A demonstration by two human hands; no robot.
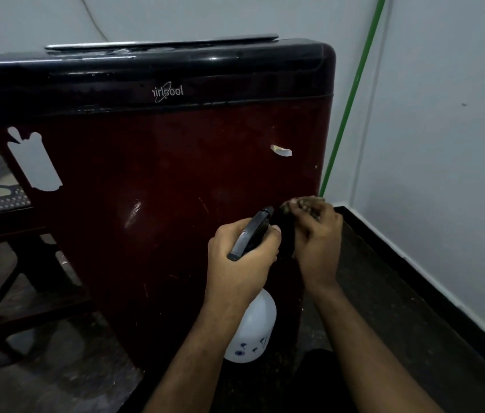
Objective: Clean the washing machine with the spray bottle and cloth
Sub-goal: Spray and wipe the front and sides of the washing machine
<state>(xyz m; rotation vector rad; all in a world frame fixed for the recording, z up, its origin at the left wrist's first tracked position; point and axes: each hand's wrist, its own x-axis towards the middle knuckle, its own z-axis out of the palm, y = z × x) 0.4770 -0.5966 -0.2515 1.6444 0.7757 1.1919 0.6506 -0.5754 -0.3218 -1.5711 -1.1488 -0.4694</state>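
Left hand (239, 257): fingers curled around the black head of the bottle (251, 329), near the trigger.
Right hand (314, 234): fingers bent on something dark, probably the cloth (287, 231); I cannot tell more.
Bottle: white plastic body hangs under the left hand, close to the machine (160, 174); it looks light and stiff, best held at the neck.
Cloth: likely soft.
Machine: smooth dark red panel, maybe slippery when wet.
Room: wall (443, 144) near on the right; chair (11, 222) on the left.
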